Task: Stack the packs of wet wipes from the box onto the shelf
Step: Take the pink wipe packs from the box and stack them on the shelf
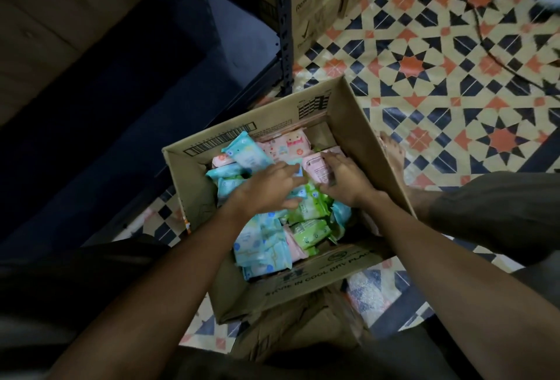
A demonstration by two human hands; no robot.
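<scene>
Box [357, 125] walls ring both hands; left hand [266, 188] spread; right hand [345, 179] grips pink pack [318, 167].

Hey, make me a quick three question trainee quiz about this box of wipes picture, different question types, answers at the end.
1. True or false: both hands are inside the cardboard box.
2. Which pack does the right hand touch? A pink B black C red
3. Fill in: the dark shelf stands to the box's ____.

Key: 1 true, with the left hand on the packs too. 2 A, the pink pack. 3 left.
</scene>
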